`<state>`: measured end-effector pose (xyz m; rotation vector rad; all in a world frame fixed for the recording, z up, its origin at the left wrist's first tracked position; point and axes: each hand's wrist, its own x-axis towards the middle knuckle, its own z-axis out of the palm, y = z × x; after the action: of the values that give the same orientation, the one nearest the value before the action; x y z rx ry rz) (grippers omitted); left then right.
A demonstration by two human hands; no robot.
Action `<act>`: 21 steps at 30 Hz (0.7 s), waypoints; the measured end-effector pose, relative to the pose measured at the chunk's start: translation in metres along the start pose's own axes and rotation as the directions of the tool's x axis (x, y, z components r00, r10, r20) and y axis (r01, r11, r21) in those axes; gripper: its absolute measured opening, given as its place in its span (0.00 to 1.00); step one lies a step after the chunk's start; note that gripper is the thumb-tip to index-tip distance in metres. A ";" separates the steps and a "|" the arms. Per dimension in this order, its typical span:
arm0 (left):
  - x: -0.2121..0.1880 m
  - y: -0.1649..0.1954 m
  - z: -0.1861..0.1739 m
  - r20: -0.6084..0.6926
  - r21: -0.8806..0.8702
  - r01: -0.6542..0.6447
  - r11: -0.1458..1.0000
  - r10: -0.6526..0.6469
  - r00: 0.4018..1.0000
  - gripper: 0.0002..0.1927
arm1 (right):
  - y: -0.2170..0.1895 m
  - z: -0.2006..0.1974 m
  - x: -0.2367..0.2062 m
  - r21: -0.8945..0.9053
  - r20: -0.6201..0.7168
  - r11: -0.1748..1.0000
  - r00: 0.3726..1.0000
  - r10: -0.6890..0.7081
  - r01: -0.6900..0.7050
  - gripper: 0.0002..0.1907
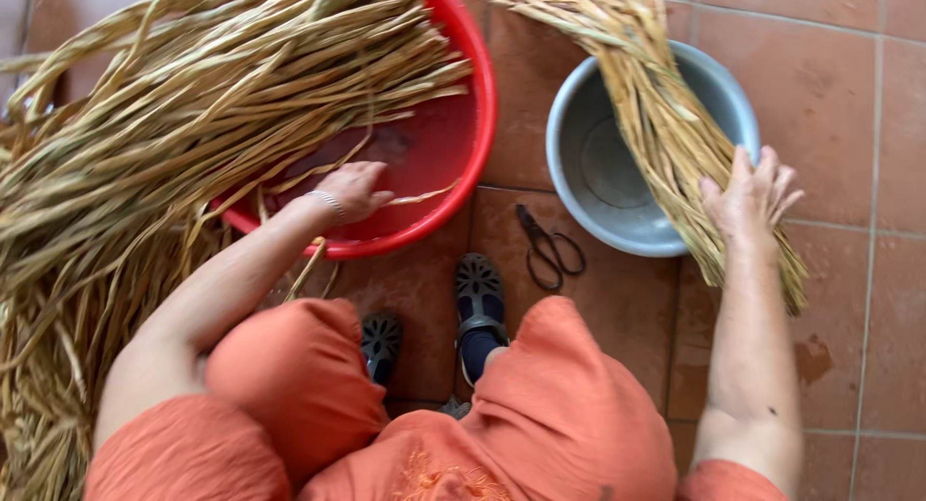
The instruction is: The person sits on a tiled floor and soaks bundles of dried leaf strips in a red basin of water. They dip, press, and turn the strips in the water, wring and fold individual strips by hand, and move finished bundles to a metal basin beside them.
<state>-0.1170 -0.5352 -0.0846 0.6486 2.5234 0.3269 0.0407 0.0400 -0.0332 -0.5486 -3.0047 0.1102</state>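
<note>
The long dried leaves (145, 125) run off the left edge, hiding the red basin's (473, 144) far side.

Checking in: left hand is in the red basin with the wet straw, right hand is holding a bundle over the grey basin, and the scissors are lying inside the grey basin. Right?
Not quite. The head view shows the scissors on the floor tiles between the red basin and grey basin, not inside. The rest holds: left hand in the red basin, right hand on the straw bundle.
</note>
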 end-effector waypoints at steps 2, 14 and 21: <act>0.011 0.000 0.016 -0.033 0.010 -0.112 0.994 0.113 0.993 0.32 | -0.042 -0.021 0.020 0.116 -0.078 0.977 0.983 -0.169 0.177 0.29; 0.029 -0.066 -0.017 -0.313 -0.550 -0.039 0.834 -0.163 0.936 0.12 | -0.383 -0.050 0.065 0.179 0.200 0.589 0.557 -0.806 0.788 0.18; 0.031 -0.082 -0.030 -0.115 -0.948 -0.075 0.309 -0.112 0.987 0.11 | -0.426 0.008 0.084 0.673 0.590 0.739 0.621 -0.515 -0.027 0.19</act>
<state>-0.1883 -0.5926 -0.1003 0.0602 1.8848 1.7728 -0.1872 -0.3284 0.0012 0.0857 -3.3662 1.6641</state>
